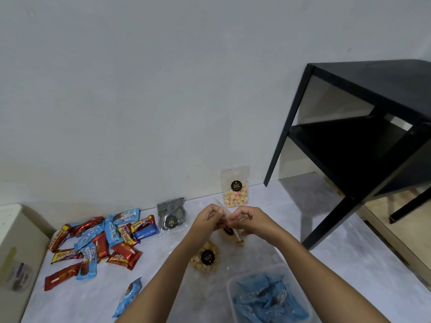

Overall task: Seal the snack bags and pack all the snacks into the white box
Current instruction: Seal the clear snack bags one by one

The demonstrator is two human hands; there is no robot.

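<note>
Four clear snack bags with round black labels, one box and a heap of wrapped bars lie on a pale marbled surface below a white wall; at the far left stands a cream-coloured block, cut by the frame edge, with a small clear tub in front of it; what the tub holds cannot be told.

Next comes the heap of bars: about eight red bars and six blue bars, overlapping so that the count is not sure; a seventh blue bar lies apart, nearer the camera, beside the left forearm.

Right of the heap lies the spiral-patterned bag, flat, filled with dark spiral-marked pieces; the puffed-snack bag lies under the left forearm, holding pale golden pieces.

The left hand and right hand meet above the surface, fingers curled, thumb and forefinger of each pinching the top strip of the held bag; its pale contents hang below the hands.

Behind them the biscuit bag leans upright on the wall, with small round yellow and pink biscuits in its lower half.

The white box, translucent and lidless, sits bottom right of the hands; only blue-wrapped snacks show inside.

One black side table with a lower shelf stands at the right.
</note>
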